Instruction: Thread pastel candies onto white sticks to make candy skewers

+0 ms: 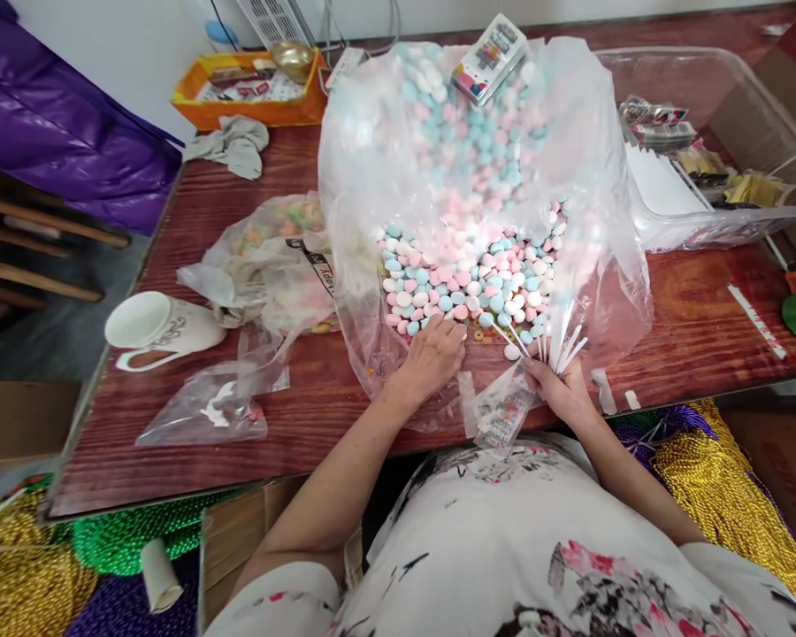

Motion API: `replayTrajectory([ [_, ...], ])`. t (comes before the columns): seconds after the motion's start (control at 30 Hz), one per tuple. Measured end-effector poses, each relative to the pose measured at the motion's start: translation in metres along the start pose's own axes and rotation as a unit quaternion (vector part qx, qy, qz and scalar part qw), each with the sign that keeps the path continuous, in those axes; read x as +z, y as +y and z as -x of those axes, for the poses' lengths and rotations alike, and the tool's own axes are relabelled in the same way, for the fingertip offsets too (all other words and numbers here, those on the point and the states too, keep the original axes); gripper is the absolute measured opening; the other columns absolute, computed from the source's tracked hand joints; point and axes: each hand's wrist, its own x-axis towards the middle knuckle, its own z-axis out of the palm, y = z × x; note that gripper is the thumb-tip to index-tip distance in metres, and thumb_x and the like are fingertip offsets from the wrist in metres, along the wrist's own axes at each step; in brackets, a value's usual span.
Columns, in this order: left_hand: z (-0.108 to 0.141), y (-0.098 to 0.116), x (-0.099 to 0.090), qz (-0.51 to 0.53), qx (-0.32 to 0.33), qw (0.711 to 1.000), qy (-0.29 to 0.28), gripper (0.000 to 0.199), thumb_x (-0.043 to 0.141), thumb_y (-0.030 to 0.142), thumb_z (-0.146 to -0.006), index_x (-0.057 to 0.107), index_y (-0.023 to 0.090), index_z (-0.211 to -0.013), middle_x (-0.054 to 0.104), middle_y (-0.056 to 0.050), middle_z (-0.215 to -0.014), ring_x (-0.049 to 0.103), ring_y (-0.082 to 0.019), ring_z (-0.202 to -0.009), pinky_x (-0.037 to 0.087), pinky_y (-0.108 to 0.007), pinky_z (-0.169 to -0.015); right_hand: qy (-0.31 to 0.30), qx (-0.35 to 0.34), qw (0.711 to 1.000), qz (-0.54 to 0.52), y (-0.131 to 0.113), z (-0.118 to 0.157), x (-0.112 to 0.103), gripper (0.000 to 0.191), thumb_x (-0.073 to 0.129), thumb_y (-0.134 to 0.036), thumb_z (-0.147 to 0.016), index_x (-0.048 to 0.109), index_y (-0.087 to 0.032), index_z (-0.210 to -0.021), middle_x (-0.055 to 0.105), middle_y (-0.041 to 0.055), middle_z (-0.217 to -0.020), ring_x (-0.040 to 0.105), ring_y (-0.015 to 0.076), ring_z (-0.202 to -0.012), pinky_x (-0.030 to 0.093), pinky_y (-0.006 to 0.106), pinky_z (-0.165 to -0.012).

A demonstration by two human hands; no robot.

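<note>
A large clear plastic bag (345, 168) lies open on the table, full of pink, blue and white oval pieces (438, 279). At the near edge of these pieces is my left hand (436, 354), its fingers bent down and closed; what they hold, if anything, is hidden. My right hand (563, 385) is closed around several white sticks (570, 345), which fan out above the fingers. Beside that hand, a small clear printed packet (504, 407) hangs near the table's front edge. On top of the big bag rests a small boxed pack (491, 60).
A white mug (163, 327) lies on its side at the left, near an empty clear bag (205, 407) and a bag of colored rings (279, 230). An orange tray (248, 111) stands at the back left. A clear bin (723, 217) with packets is at the right.
</note>
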Motion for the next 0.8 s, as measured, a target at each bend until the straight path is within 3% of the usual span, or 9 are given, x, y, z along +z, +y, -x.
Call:
replayTrajectory([
  [0.1, -0.003, 0.003, -0.004, 0.003, 0.006, 1.000, 0.002, 0.022, 0.050, 0.010, -0.084, 0.067, 0.013, -0.098, 0.068, -0.013, -0.092, 0.058, -0.028, -0.094, 0.050, -0.040, -0.080, -0.004, -0.029, 0.999, 0.021, -0.001, 0.000, 0.006, 0.012, 0.058, -0.030, -0.092, 0.056, -0.020, -0.084, 0.052, -0.0037, -0.065, 0.044, 0.0108, -0.055, 0.036, 0.025, -0.053],
  [0.17, -0.004, 0.003, -0.005, 0.061, -0.008, 0.997, 0.048, 0.027, 0.052, 0.010, -0.082, 0.069, 0.012, -0.103, 0.070, -0.012, -0.092, 0.061, -0.027, -0.092, 0.051, -0.040, -0.082, 0.005, -0.043, 0.998, 0.046, -0.001, 0.000, 0.008, 0.010, 0.057, -0.029, -0.092, 0.056, -0.021, -0.088, 0.054, -0.0022, -0.070, 0.047, 0.0124, -0.060, 0.039, 0.026, -0.057],
  [0.23, -0.002, 0.004, -0.008, 0.180, -0.058, 0.974, 0.122, 0.029, 0.054, 0.013, -0.082, 0.071, 0.014, -0.106, 0.072, -0.010, -0.092, 0.063, -0.023, -0.087, 0.053, -0.037, -0.081, 0.005, -0.051, 0.996, 0.070, -0.002, 0.000, 0.007, 0.010, 0.056, -0.030, -0.092, 0.059, -0.021, -0.092, 0.053, -0.0018, -0.071, 0.047, 0.0133, -0.062, 0.040, 0.027, -0.059],
  [0.27, 0.000, 0.005, -0.009, 0.261, -0.099, 0.947, 0.156, 0.029, 0.056, 0.017, -0.083, 0.072, 0.016, -0.107, 0.073, -0.008, -0.090, 0.065, -0.021, -0.082, 0.054, -0.035, -0.078, -0.001, -0.053, 0.995, 0.080, -0.003, 0.001, 0.006, 0.012, 0.055, -0.031, -0.093, 0.060, -0.021, -0.094, 0.052, -0.0019, -0.070, 0.045, 0.0132, -0.061, 0.040, 0.027, -0.058],
  [0.33, 0.004, 0.010, -0.014, 0.443, -0.190, 0.856, 0.187, 0.030, 0.061, 0.027, -0.084, 0.073, 0.018, -0.110, 0.073, -0.005, -0.085, 0.066, -0.017, -0.069, 0.055, -0.031, -0.066, -0.025, -0.064, 0.992, 0.110, -0.007, 0.002, 0.004, 0.016, 0.052, -0.030, -0.094, 0.064, -0.020, -0.097, 0.052, -0.0015, -0.069, 0.043, 0.0127, -0.058, 0.038, 0.026, -0.056],
  [0.47, 0.012, 0.024, -0.027, 0.694, -0.307, 0.627, 0.175, 0.035, 0.076, 0.034, -0.070, 0.077, 0.017, -0.101, 0.074, -0.003, -0.077, 0.066, -0.014, -0.056, 0.056, -0.028, -0.054, -0.094, -0.097, 0.973, 0.188, -0.019, 0.005, 0.006, 0.024, 0.046, -0.018, -0.091, 0.069, -0.020, -0.097, 0.060, 0.0000, -0.075, 0.048, 0.0131, -0.061, 0.040, 0.025, -0.061],
  [0.57, 0.015, 0.031, -0.035, 0.755, -0.317, 0.539, 0.197, 0.030, 0.082, 0.028, -0.062, 0.079, 0.017, -0.090, 0.076, -0.003, -0.081, 0.068, -0.014, -0.062, 0.059, -0.027, -0.060, -0.104, -0.081, 0.966, 0.220, -0.024, 0.005, 0.010, 0.028, 0.044, -0.015, -0.089, 0.070, -0.020, -0.099, 0.062, -0.0005, -0.075, 0.049, 0.0136, -0.062, 0.040, 0.025, -0.060],
  [0.67, 0.019, 0.033, -0.038, 0.774, -0.308, 0.514, 0.204, 0.028, 0.086, 0.025, -0.059, 0.080, 0.018, -0.085, 0.077, -0.004, -0.083, 0.069, -0.014, -0.065, 0.061, -0.027, -0.060, -0.094, -0.061, 0.966, 0.233, -0.027, 0.004, 0.014, 0.026, 0.045, -0.017, -0.089, 0.070, -0.019, -0.094, 0.060, -0.0010, -0.069, 0.049, 0.0140, -0.060, 0.039, 0.025, -0.059],
  [0.8, 0.021, 0.035, -0.032, 0.774, -0.292, 0.518, 0.218, 0.032, 0.091, 0.025, -0.053, 0.080, 0.019, -0.083, 0.077, -0.003, -0.082, 0.068, -0.013, -0.065, 0.061, -0.026, -0.058, -0.087, -0.044, 0.970, 0.225, -0.029, 0.004, 0.015, 0.022, 0.048, -0.022, -0.089, 0.070, -0.019, -0.091, 0.062, -0.0001, -0.072, 0.050, 0.0144, -0.062, 0.040, 0.026, -0.061],
])
